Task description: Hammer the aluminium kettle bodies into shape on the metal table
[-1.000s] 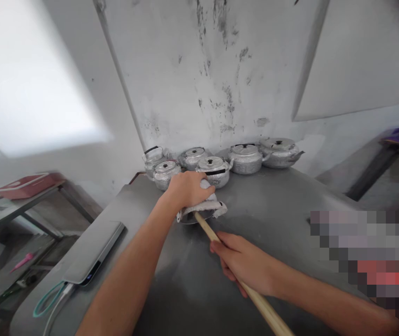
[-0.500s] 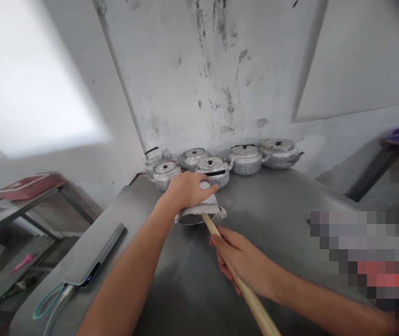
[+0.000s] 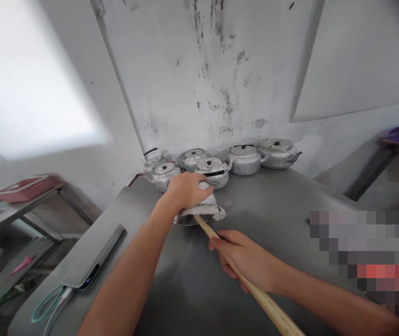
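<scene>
My left hand (image 3: 185, 190) is closed over the top of a small grey metal vessel (image 3: 201, 212) lying on its side on the steel table (image 3: 276, 205), its mouth facing me. My right hand (image 3: 246, 259) is wrapped round a long wooden stick (image 3: 272, 312). The far tip of the stick goes into the vessel's mouth. Just behind the vessel stands a row of several aluminium kettles (image 3: 244, 158) against the wall.
A grey laptop-like slab (image 3: 91, 254) with a teal cable (image 3: 45, 303) lies at the table's left edge. A lower table with a red box (image 3: 28, 184) stands to the left. A stained white wall rises behind, and a blurred-out patch covers the right.
My right hand and the stick slid a little forward and back and changed angle slightly; my left hand stayed on the vessel.
</scene>
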### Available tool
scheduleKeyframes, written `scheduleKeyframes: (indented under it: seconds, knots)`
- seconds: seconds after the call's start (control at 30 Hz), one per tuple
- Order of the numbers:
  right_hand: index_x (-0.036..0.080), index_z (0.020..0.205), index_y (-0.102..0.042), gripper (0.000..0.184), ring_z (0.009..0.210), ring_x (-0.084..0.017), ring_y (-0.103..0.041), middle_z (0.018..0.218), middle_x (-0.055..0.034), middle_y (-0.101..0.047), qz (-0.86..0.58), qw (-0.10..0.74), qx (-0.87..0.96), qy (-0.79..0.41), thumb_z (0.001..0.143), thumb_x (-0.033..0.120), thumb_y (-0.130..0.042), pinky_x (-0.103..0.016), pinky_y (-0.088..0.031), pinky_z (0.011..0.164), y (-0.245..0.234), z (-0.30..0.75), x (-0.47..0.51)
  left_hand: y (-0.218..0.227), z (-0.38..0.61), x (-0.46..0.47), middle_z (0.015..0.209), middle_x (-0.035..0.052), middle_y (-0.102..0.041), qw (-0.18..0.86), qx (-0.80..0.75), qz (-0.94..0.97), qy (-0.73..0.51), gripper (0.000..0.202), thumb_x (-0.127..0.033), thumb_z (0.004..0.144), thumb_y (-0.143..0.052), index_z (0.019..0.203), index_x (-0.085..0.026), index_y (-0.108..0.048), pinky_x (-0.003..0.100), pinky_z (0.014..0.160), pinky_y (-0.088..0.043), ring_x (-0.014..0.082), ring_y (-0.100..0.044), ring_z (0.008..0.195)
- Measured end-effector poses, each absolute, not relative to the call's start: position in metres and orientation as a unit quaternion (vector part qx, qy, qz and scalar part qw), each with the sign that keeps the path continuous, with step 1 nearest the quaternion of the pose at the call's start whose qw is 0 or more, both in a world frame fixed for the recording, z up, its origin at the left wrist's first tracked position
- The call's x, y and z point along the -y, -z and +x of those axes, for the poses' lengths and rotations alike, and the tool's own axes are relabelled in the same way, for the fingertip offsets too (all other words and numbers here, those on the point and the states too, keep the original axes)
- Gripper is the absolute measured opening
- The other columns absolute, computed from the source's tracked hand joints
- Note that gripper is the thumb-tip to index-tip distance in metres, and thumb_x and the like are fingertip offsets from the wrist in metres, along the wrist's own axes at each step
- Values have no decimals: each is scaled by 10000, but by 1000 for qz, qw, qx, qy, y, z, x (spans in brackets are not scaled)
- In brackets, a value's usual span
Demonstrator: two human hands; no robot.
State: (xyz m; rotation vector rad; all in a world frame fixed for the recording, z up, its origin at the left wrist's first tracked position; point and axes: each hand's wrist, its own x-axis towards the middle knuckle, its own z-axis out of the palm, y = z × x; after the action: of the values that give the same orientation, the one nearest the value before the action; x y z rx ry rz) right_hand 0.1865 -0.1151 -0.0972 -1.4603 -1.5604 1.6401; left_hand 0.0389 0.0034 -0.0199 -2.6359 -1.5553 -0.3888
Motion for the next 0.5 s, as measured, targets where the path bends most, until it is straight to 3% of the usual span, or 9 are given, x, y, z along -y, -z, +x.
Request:
scheduleKeyframes:
  seconds: [0.33, 0.5]
  knots:
    - [207, 959, -509, 241, 403, -95, -361, 520, 79, -411, -533, 246, 560, -585, 1048, 314, -313, -176, -413, 295, 92, 188, 116, 21, 40, -4, 1119, 34, -772, 35, 508, -851, 127, 423, -568, 918, -507, 1165, -334, -759, 426, 910, -515, 334, -687, 1056]
    - [204, 949, -517, 230, 409, -102, -392, 518, 68, -434, -530, 198, 565, -601, 1043, 283, -323, -175, -413, 296, 94, 186, 116, 22, 39, -5, 1105, 39, -773, 41, 508, -851, 127, 433, -578, 914, -504, 1172, -338, -756, 424, 890, -513, 334, -689, 1038]
